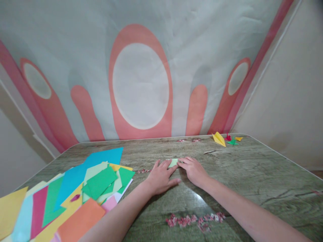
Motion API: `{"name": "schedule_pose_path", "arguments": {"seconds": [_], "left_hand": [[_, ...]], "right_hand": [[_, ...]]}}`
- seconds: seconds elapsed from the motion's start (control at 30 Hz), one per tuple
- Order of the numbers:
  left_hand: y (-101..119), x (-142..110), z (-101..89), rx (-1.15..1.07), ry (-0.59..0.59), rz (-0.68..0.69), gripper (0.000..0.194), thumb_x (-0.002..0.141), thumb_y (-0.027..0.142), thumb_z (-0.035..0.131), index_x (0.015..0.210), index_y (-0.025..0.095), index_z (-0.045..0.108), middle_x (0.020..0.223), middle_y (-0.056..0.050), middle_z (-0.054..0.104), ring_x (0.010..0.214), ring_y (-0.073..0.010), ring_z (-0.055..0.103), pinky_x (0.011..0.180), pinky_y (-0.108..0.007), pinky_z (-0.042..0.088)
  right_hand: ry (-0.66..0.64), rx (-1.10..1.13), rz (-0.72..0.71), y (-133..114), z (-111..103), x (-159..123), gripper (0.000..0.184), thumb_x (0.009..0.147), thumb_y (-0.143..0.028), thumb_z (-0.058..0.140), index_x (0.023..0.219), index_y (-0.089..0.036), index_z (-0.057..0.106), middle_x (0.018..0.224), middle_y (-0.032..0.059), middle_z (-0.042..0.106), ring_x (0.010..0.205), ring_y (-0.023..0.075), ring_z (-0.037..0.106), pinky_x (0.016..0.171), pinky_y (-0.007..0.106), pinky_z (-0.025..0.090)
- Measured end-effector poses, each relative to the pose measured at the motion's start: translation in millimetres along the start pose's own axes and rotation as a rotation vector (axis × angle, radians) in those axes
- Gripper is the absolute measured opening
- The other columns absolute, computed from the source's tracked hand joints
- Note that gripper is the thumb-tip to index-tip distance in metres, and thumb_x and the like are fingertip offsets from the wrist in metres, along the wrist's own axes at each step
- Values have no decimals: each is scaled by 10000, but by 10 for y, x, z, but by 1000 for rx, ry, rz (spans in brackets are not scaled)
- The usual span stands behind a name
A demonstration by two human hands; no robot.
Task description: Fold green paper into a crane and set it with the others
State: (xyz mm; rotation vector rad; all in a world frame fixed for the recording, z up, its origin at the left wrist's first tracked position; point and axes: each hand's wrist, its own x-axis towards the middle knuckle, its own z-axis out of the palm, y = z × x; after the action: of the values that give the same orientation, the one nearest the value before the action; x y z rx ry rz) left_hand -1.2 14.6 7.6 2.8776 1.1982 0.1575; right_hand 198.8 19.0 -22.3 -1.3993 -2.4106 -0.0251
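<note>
A small piece of pale green paper (173,163) lies on the wood-patterned table (252,174), between my two hands. My left hand (161,178) rests with its fingers spread, its fingertips on the left part of the paper and its thumb stretched out to the right. At the paper's right edge, my right hand (193,169) touches it with the fingertips, fingers stretched out and palm down. The fingers cover part of the paper, so its full shape and any folds cannot be made out.
Many coloured sheets, with a green sheet (101,181) and an orange sheet (80,220) on top, spread over the table's left side. At the back right sit a yellow folded paper (219,139) and small red, green and yellow folded pieces. A printed backdrop (179,20) hangs behind.
</note>
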Motion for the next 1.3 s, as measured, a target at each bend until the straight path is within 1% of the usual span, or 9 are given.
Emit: {"name": "schedule_pose_path", "arguments": {"seconds": [0.27, 0.47, 0.7, 0.9, 0.97, 1.03, 1.17, 1.2, 1.3], "left_hand": [[-5, 4, -65, 30, 26, 16, 536, 874, 577, 272, 1257, 249, 451, 1338, -103, 438, 1221, -263, 392, 1022, -482, 210], [36, 79, -146, 158, -7, -34, 439, 844, 510, 426, 991, 150, 630, 1081, -133, 625, 1056, -278, 529, 1026, -469, 204], [11, 99, -122, 207, -33, -31, 333, 840, 402, 473, 832, 131, 666, 907, -138, 662, 873, -261, 597, 904, -410, 348], [-209, 105, -71, 86, 112, -117, 277, 851, 379, 477, 758, 156, 614, 794, -81, 634, 813, -232, 585, 768, -351, 418], [-249, 106, -23, -16, 212, -162, 244, 803, 410, 554, 849, 173, 588, 865, -60, 616, 838, -218, 574, 754, -329, 433], [-254, 111, 40, -96, 289, -167, 318, 761, 417, 610, 969, 184, 549, 964, -60, 592, 905, -215, 559, 787, -329, 439], [-224, 143, 182, -178, 330, -102, 482, 774, 366, 609, 1189, 198, 433, 1158, -83, 538, 1083, -224, 497, 915, -368, 407], [-222, 152, 215, -186, 339, -101, 498, 786, 351, 596, 1218, 190, 409, 1202, -98, 518, 1127, -228, 473, 947, -381, 389], [-236, 171, 290, -200, 339, -97, 502, 811, 333, 558, 1252, 168, 385, 1283, -126, 469, 1207, -236, 417, 1011, -404, 341]], "right_hand": [[-46, -81, 68, 25, -64, 55, 344, 849, -87, 414, 1085, -233, 617, 1157, 48, 587, 1047, 205, 457, 824, 325, 327], [-64, -96, 92, 83, -60, 88, 347, 832, -64, 408, 1038, -224, 636, 1120, 48, 600, 1008, 200, 474, 765, 308, 330], [3, -72, 91, 75, -33, 74, 318, 795, -83, 456, 1008, -220, 649, 1079, 44, 615, 1007, 201, 478, 795, 312, 344], [116, 57, 89, 152, 29, 59, 256, 809, -139, 478, 970, -212, 663, 1015, 35, 637, 943, 184, 513, 825, 311, 372], [136, 96, 83, 171, 42, 58, 253, 804, -123, 475, 939, -213, 668, 994, 31, 643, 928, 177, 524, 832, 309, 379], [151, 127, 69, 165, 45, 57, 243, 805, -118, 470, 910, -217, 666, 975, 27, 644, 917, 173, 532, 835, 310, 385], [187, 181, 63, 90, 42, 52, 174, 827, -220, 499, 944, -205, 626, 971, 49, 628, 914, 190, 536, 829, 331, 398], [199, 191, 75, 69, 44, 51, 203, 817, -266, 529, 991, -195, 604, 991, 62, 619, 928, 202, 532, 830, 342, 400], [204, 211, 86, 30, 59, 49, 438, 759, -363, 611, 1141, -174, 510, 1068, 96, 588, 982, 236, 511, 841, 381, 396]]}}
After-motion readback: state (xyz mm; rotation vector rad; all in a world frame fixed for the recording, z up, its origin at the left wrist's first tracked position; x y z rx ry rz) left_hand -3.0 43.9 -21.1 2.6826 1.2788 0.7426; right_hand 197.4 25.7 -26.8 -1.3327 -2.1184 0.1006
